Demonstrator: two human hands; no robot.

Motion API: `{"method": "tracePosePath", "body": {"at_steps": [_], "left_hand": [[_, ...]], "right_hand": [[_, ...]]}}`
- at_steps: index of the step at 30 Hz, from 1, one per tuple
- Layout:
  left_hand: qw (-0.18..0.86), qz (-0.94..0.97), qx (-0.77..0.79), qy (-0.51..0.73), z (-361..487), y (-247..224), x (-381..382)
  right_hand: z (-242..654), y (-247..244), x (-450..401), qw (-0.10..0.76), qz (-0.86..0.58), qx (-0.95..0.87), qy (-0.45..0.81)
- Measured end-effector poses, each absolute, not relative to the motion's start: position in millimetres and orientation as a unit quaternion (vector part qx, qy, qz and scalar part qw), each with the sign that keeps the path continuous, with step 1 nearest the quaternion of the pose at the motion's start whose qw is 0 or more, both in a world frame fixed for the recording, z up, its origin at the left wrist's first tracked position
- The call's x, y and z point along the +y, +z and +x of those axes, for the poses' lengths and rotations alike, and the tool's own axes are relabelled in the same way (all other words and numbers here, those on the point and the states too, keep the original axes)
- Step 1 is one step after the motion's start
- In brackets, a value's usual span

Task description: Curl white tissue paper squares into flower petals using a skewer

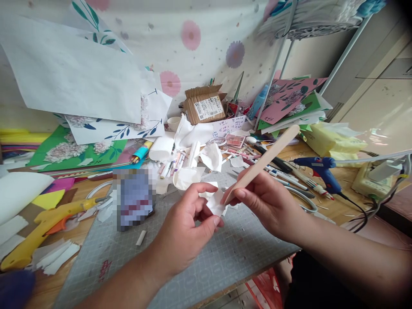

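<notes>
Currently, above the mat (244, 257), the left hand (189, 229) pinches a paper piece (215, 207); the right hand (272, 204) grips a wooden stick (265, 162), lower end at the paper piece. Light, even pressure and a steady pinch should limit tearing.

Wooden table (48, 287) carries grey cutting mat (180, 279). On mat: small white piece (140, 238). On wood, left side: yellow glue gun (56, 213); right side: blue glue gun (326, 167), power socket (363, 184).
</notes>
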State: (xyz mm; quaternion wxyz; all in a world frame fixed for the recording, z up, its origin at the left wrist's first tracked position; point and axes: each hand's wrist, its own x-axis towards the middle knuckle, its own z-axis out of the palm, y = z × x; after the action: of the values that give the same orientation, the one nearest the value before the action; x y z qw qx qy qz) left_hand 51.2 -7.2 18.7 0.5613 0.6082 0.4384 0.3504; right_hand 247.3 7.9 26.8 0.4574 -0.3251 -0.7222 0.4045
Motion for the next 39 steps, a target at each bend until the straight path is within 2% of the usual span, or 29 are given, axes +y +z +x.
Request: {"method": "tracePosePath", "body": {"at_steps": [3, 8, 12, 16, 18, 23, 26, 30, 34, 36, 39], "left_hand": [[0.551, 0.62, 0.437, 0.349, 49.7, 18.2, -7.3], [0.544, 0.621, 0.45, 0.34, 47.4, 18.2, -5.2], [0.541, 0.615, 0.474, 0.323, 47.4, 20.9, -4.2], [0.561, 0.613, 0.472, 0.296, 50.4, 23.5, -5.8], [0.574, 0.616, 0.449, 0.298, 52.1, 22.5, -6.1], [0.549, 0.654, 0.426, 0.298, 53.2, 16.1, -2.9], [0.508, 0.697, 0.412, 0.294, 51.8, 15.6, -1.2], [0.493, 0.712, 0.384, 0.319, 49.4, 18.0, -2.1], [0.528, 0.685, 0.373, 0.337, 50.1, 20.1, -3.9], [0.571, 0.642, 0.38, 0.343, 51.6, 20.1, -4.4], [0.597, 0.582, 0.414, 0.366, 53.9, 19.2, -3.9]], "right_hand": [[247.5, 29.6, 16.0, 0.492, -0.339, -0.669, 0.441], [261.1, 26.4, 44.6, 0.538, -0.44, -0.539, 0.475], [269.0, 22.8, 66.5, 0.56, -0.483, -0.508, 0.442], [244.5, 37.1, 79.6, 0.581, -0.465, -0.552, 0.376], [221.8, 47.2, 86.5, 0.554, -0.444, -0.607, 0.358], [173.8, 60.3, 109.2, 0.407, -0.42, -0.723, 0.367], [169.3, 63.4, 114.0, 0.389, -0.414, -0.734, 0.373], [193.7, 66.6, 94.4, 0.441, -0.392, -0.71, 0.386], [230.6, 56.1, 52.3, 0.522, -0.373, -0.654, 0.401], [243.3, 48.1, 31.5, 0.561, -0.348, -0.599, 0.453], [251.1, 40.7, 11.9, 0.559, -0.306, -0.569, 0.519]]}}
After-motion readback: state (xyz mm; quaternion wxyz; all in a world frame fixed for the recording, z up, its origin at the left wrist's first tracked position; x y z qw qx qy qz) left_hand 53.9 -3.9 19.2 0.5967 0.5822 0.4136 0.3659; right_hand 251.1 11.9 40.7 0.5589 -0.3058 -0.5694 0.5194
